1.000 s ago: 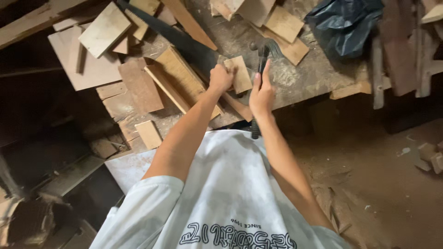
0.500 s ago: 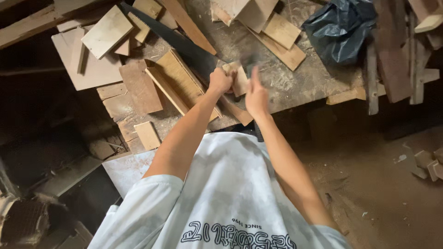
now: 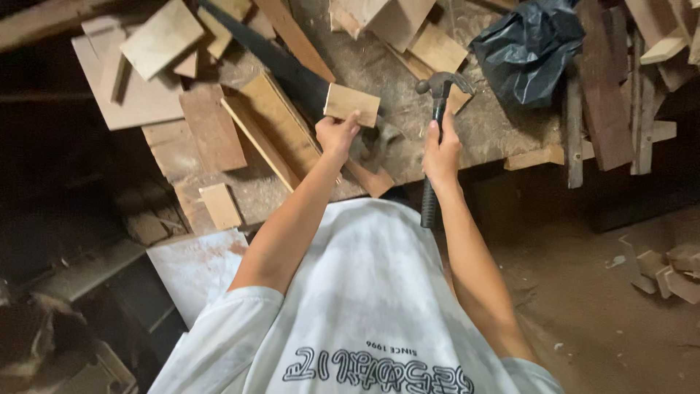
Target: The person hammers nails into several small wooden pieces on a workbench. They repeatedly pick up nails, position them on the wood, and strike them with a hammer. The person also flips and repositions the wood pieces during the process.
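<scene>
My left hand (image 3: 337, 135) pinches a small flat rectangular block of pale wood (image 3: 352, 104) by its lower edge, thumb and fingers closed on it, holding it tilted above the dusty grey work surface (image 3: 481, 128). My right hand (image 3: 442, 153) is wrapped tight around the dark shaft of a claw hammer with a black rubber grip and a dull steel head (image 3: 436, 91); the head points up and away from me, near the block but not touching it, and the grip end hangs down past my wrist over the edge of the surface. Just beside the block, to its left, lies a long dark handsaw blade (image 3: 281, 66) running diagonally across the surface, and under it a long light plank with a darker edge (image 3: 273, 128). A brown rectangular board (image 3: 213, 128) lies further left, with a pale square offcut (image 3: 162, 38) above it. Beyond the hammer sit more pale offcuts (image 3: 436, 49), and a crumpled black plastic bag (image 3: 529, 47) rests to the right of them. Rough grey slats (image 3: 609, 87) lie at the right end of the surface, and the brown dirt floor (image 3: 598, 292) shows below
</scene>
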